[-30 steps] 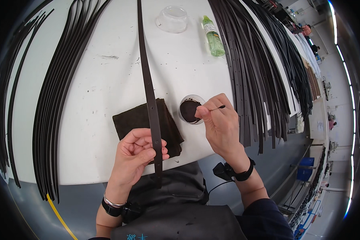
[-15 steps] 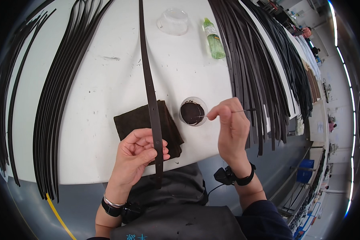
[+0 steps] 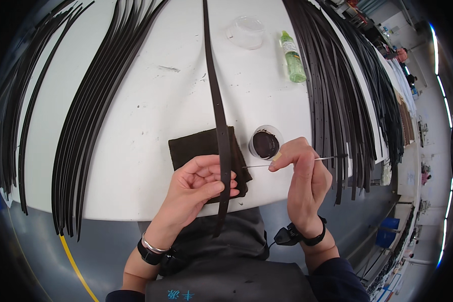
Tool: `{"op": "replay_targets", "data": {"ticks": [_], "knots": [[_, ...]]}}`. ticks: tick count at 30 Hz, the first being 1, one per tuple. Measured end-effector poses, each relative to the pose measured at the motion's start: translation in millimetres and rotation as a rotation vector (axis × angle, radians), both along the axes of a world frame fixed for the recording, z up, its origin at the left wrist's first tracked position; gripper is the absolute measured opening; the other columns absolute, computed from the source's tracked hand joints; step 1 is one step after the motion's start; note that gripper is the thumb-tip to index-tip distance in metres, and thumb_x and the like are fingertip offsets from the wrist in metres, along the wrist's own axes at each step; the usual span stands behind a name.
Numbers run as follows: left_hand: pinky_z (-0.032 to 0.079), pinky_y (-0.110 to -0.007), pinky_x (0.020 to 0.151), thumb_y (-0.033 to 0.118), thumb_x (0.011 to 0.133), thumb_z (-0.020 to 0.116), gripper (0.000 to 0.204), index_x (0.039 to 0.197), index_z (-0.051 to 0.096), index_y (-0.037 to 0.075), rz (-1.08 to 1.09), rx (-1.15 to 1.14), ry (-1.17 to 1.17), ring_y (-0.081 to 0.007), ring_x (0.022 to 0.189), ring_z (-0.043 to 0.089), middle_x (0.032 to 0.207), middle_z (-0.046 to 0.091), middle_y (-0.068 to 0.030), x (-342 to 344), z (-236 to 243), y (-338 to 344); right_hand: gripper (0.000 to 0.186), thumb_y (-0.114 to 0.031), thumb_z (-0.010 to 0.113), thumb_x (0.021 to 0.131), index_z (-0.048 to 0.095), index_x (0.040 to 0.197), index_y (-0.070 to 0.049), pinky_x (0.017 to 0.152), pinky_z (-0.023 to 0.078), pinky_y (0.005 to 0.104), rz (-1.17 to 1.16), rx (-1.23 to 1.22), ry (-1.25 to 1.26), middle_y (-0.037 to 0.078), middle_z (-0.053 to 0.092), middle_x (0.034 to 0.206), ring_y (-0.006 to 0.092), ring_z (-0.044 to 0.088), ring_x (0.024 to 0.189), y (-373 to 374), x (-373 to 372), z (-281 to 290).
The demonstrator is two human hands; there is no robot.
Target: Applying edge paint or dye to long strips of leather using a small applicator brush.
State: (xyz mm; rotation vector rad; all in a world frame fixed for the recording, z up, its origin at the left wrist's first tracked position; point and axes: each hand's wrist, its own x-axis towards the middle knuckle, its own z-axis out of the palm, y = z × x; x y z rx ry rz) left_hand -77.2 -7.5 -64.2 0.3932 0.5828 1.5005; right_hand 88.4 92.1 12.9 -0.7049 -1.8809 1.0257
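Observation:
My left hand [image 3: 200,187] pinches a long dark strap [image 3: 218,105] with a row of small holes near its lower end. The strap runs up to the far edge of the view, its tip hanging past the table edge. Between the fingers of my right hand [image 3: 302,176] is a thin metal rod [image 3: 259,166], its point just right of the strap and apart from it. A folded dark brown cloth [image 3: 194,147] lies beneath the strap. Beyond my right hand stands a clear cup [image 3: 266,142] with dark paste or liquid in it.
Bundles of dark straps lie along the left [image 3: 93,110] and right [image 3: 332,105] of the white table [image 3: 151,116]. A green bottle [image 3: 293,58] and a clear plastic dome-like container [image 3: 245,33] are farther back. A blue bin [image 3: 387,232] is on the floor at right.
My right hand has brought the rod from over the cup toward the strap, down and left relative to the cup. The whole view has shifted; my left hand keeps its hold on the strap.

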Motion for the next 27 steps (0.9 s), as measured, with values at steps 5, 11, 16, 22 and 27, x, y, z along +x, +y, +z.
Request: {"op": "replay_targets", "data": {"ticks": [5, 11, 16, 22, 27], "knots": [[0.056, -0.041, 0.087, -0.007, 0.087, 0.057, 0.037, 0.123, 0.049, -0.002, 0.014, 0.030, -0.037, -0.0224, 0.097, 0.064, 0.107, 0.062, -0.0163, 1, -3, 1, 0.022, -0.009, 0.051, 0.094, 0.060, 0.077, 0.001, 0.062, 0.044, 0.0327, 0.121, 0.427, -0.086, 0.008, 0.061, 0.076, 0.0245, 0.053, 0.068, -1, -7, -2], [0.056, -0.041, 0.086, -0.007, 0.087, 0.057, 0.037, 0.123, 0.049, -0.002, 0.017, 0.056, -0.022, -0.0224, 0.097, 0.064, 0.107, 0.062, -0.0159, 0, -3, 1, 0.009, -0.006, 0.061, 0.085, 0.061, 0.078, -0.001, 0.061, 0.045, 0.0334, 0.174, 0.496, -0.175, 0.006, 0.061, 0.076, 0.0254, 0.054, 0.068, -5, -13, 0], [0.056, -0.040, 0.086, -0.007, 0.087, 0.057, 0.037, 0.122, 0.049, -0.002, 0.006, 0.080, -0.002, -0.0222, 0.097, 0.063, 0.107, 0.062, -0.0160, 0, -3, 1, 0.008, -0.008, 0.065, 0.082, 0.061, 0.079, -0.001, 0.060, 0.045, 0.0332, 0.192, 0.506, -0.168, 0.005, 0.061, 0.076, 0.0255, 0.053, 0.068, -4, -14, -2], [0.057, -0.040, 0.085, -0.008, 0.087, 0.057, 0.037, 0.122, 0.049, -0.002, 0.018, 0.073, 0.023, -0.0222, 0.096, 0.063, 0.106, 0.062, -0.0161, 1, -1, 1, 0.010, -0.007, 0.068, 0.078, 0.060, 0.080, -0.001, 0.060, 0.044, 0.0335, 0.194, 0.527, -0.220, 0.006, 0.059, 0.076, 0.0259, 0.053, 0.069, -6, -17, 0], [0.056, -0.040, 0.085, -0.008, 0.087, 0.057, 0.037, 0.122, 0.049, -0.002, 0.018, 0.080, 0.021, -0.0224, 0.096, 0.064, 0.106, 0.062, -0.0161, 0, -3, 1, 0.013, -0.004, 0.070, 0.075, 0.060, 0.082, 0.000, 0.061, 0.044, 0.0337, 0.223, 0.507, -0.269, 0.007, 0.058, 0.077, 0.0261, 0.053, 0.070, -8, -16, 4]]}}
